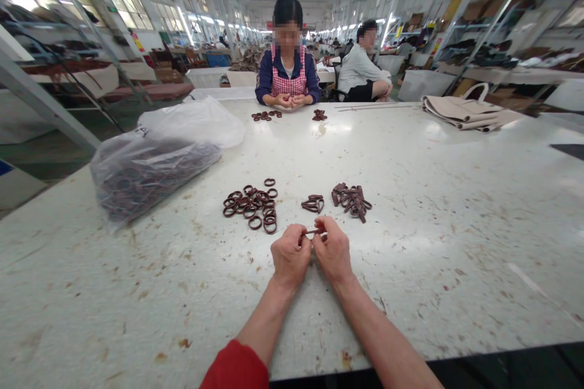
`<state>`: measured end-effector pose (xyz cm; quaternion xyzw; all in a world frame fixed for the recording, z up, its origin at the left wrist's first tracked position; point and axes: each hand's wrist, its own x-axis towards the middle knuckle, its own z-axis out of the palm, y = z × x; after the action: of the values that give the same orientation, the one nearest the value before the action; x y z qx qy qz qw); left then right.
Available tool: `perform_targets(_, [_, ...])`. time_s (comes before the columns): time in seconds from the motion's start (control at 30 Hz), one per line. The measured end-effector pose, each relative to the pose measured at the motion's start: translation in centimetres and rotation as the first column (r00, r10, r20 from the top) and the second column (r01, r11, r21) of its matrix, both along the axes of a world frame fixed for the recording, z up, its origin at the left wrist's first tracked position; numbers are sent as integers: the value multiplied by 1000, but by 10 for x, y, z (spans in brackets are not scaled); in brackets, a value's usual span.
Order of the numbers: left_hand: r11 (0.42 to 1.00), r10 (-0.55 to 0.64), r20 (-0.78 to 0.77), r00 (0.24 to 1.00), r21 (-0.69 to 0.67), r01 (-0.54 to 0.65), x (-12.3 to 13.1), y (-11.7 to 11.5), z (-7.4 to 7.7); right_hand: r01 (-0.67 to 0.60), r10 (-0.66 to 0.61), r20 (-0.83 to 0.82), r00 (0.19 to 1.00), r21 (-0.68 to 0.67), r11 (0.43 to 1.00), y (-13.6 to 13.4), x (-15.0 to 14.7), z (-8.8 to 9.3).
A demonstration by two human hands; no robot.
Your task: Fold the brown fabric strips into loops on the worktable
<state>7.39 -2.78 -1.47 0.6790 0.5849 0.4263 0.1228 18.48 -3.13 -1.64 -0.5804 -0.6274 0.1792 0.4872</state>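
My left hand (292, 255) and my right hand (333, 250) meet above the near middle of the table, fingers pinched. Between them they hold a small dark brown loop (314, 231), partly hidden by the fingers. Just beyond my hands lies a small group of flattened brown loops (312, 203). To the left is a pile of round brown loops (250, 205). A pile of flattened brown loops (352, 199) lies to the right.
A clear plastic bag (155, 164) full of brown pieces lies on the worktable (433, 243) at the left. Across from me sits a person in a checked apron (288, 79), with small brown piles in front. A beige bag (465, 112) lies far right. Another person (362, 67) sits behind.
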Motion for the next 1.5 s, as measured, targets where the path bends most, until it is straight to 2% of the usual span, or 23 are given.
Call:
perform_targets(0.07, [997, 80, 39, 996, 20, -81, -14, 6, 3, -93, 90, -53, 994, -38, 995, 5, 8, -2])
perform_targets(0.13, [984, 162, 95, 982, 57, -168, -32, 15, 5, -108, 107, -17, 994, -65, 992, 16, 18, -4])
perform_targets(0.23, [955, 255, 148, 955, 113, -273, -55, 25, 8, 5, 17, 212, 977, -105, 994, 38, 29, -7])
perform_targets(0.3, [944, 282, 161, 946, 130, -304, -61, 28, 8, 85, -13, 394, 919, -167, 982, 52, 30, -6])
perform_targets(0.4, [961, 227, 175, 958, 120, -250, -58, 26, 7, 168, 12, 574, 819, -259, 951, 63, 27, -3])
perform_targets(0.5, [989, 97, 175, 980, 93, -114, -47, 19, 7, 169, 40, 615, 788, -278, 946, 56, 23, -1])
perform_targets(0.57, [998, -24, 189, 982, 65, 11, -37, 13, 7, 93, 54, 542, 839, -239, 967, 43, 22, -2])
perform_targets(0.6, [996, -89, 213, 973, 42, 82, -32, 11, 7, 33, 74, 454, 888, -223, 974, 35, 22, -3])
perform_targets(0.67, [973, -211, 307, 928, -28, 230, -22, 6, 7, -133, 169, 139, 976, -238, 962, 18, 21, -6])
perform_targets(0.7, [950, -255, 374, 892, -76, 303, -18, 5, 7, -231, 219, -77, 973, -258, 938, 11, 21, -8])
perform_targets(0.73, [919, -278, 450, 849, -134, 372, -14, 3, 7, -325, 241, -302, 922, -268, 907, 4, 21, -10])
perform_targets(0.8, [835, -265, 600, 755, -249, 491, -9, 3, 5, -463, 207, -658, 724, -242, 853, -4, 20, -12])
perform_targets(0.87, [766, -197, 707, 680, -322, 556, -7, 3, 3, -516, 156, -820, 550, -188, 836, -7, 21, -13])
perform_targets(0.93, [757, -129, 759, 638, -340, 558, -9, 5, 1, -561, 173, -856, 487, -155, 813, -6, 23, -13])
perform_targets(1.03, [784, -66, 781, 621, -344, 516, -12, 7, 0, -637, 253, -815, 522, -174, 751, -6, 24, -12])
perform_targets(1.1, [791, -50, 789, 612, -343, 507, -13, 8, 0, -645, 263, -789, 555, -208, 735, -6, 24, -11])
perform_targets(1.2, [807, -55, 794, 605, -321, 495, -10, 8, 1, -616, 217, -797, 564, -231, 753, -7, 23, -11])
perform_targets(1.37, [808, -57, 808, 586, -307, 502, -6, 8, 2, -561, 152, -846, 511, -194, 805, -6, 18, -7])
perform_targets(1.43, [777, -29, 849, 527, -312, 546, -6, 7, 3, -553, 132, -869, 477, -180, 813, -7, 16, -5])
perform_targets(1.5, [738, 7, 902, 431, -295, 606, -9, 7, 6, -563, 135, -881, 454, -165, 810, -7, 15, -2])
